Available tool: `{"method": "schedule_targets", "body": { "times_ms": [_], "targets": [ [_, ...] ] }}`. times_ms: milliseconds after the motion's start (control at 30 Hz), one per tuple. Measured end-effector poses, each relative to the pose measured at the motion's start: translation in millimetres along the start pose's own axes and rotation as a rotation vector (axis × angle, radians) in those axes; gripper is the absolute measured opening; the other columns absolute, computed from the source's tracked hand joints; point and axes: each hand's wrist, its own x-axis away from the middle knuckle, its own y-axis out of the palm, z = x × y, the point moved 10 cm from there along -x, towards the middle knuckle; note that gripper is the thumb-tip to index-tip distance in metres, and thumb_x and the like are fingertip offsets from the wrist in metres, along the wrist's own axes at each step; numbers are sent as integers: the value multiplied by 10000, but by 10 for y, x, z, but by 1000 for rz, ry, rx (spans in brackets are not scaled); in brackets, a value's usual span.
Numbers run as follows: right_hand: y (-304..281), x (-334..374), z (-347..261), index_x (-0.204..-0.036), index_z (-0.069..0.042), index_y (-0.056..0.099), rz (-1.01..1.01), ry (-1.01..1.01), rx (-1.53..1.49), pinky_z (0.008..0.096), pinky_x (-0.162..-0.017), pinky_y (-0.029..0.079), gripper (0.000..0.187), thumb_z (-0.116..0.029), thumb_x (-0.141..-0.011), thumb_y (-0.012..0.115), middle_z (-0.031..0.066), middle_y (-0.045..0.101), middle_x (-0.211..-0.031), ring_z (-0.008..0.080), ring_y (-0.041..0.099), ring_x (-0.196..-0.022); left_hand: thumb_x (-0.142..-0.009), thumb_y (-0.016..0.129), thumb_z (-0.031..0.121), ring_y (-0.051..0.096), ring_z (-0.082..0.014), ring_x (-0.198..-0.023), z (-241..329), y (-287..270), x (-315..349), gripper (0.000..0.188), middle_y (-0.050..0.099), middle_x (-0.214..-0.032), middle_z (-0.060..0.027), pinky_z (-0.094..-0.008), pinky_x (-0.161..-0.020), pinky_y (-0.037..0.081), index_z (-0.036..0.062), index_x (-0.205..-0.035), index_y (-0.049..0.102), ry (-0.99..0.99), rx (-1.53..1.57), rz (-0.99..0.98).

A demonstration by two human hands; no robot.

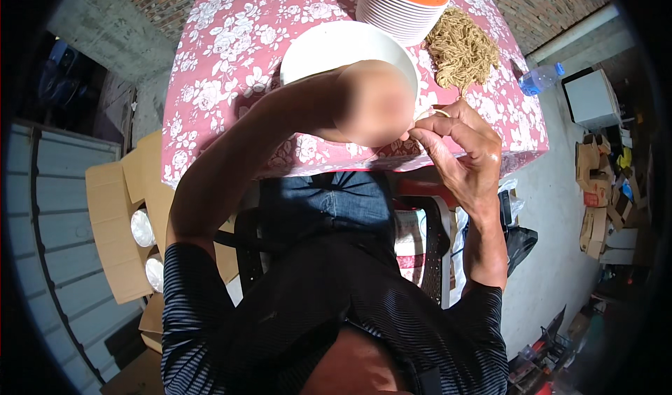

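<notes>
Cream strand [442, 112], head view: short arc running sideways by the right forefinger, just beside the white bowl [322, 48].
Right hand [467, 148]: thumb and forefinger pinched on strand — nearer hand.
Left hand [374, 104]: alongside, blurred — grip can't be told.

"What's worn on top?"
"A black short-sleeved shirt [301, 290] with an open neckline [353, 325]."
"Any pattern?"
"Fine, paler grey stripes run across the left sleeve [190, 311] and right sleeve [476, 332]; both stop near the elbows."
"And below?"
"Blue denim jeans [336, 206], brighter where sunlight falls."
"Gloves?"
"The right hand [469, 143] is bare; the left hand [376, 104] is too blurred to tell."
</notes>
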Motion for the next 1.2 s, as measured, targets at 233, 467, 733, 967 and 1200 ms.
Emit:
{"method": "schedule_targets", "body": {
  "times_ms": [233, 467, 733, 967, 1200],
  "targets": [
    [24, 6, -33, -927, 18, 761, -3, 15, 6, 311, -598, 478, 129, 10, -810, 813, 94, 641, -767, 194, 619, -672, -1010, 617, 155, 700, -184, -821, -66, 0, 5, 206, 756, -907, -119, -328, -767, 546, -12, -1008, 738, 17, 26, 35],
    [75, 56, 17, -892, 35, 733, -31, 54, -69, 322, -624, 494, 64, 18, -833, 753, 103, 652, -784, 209, 638, -698, -986, 638, 98, 701, -183, -917, -344, -23, 94, 222, 744, -959, -137, -303, -841, 551, -5, -1183, 640, -132, 474, 140],
    [254, 238, 100, -916, 19, 759, -107, 264, -374, 263, -650, 450, 54, 8, -863, 754, 37, 619, -759, 91, 543, -693, -851, 707, -25, 724, -263, -1077, 27, 13, 285, 374, 750, -1108, -159, -373, -959, 559, -42, -1219, 641, -32, 410, 210],
    [321, 295, 246, -949, 28, 761, -115, 474, -550, 246, -703, 455, 65, 5, -902, 723, 27, 652, -800, 71, 562, -757, -839, 746, 29, 750, -230, -970, 190, -10, 311, 261, 761, -1011, -160, -333, -864, 582, -37, -1090, 715, 84, 60, 336],
    [315, 348, 287, -1000, 29, 748, -111, 497, -626, 223, -696, 453, 92, -17, -960, 680, 2, 672, -843, 38, 566, -766, -833, 795, 75, 756, -205, -855, 210, -49, 311, 200, 769, -886, -141, -318, -791, 591, -41, -991, 755, 71, 66, 363]
  ]
}}
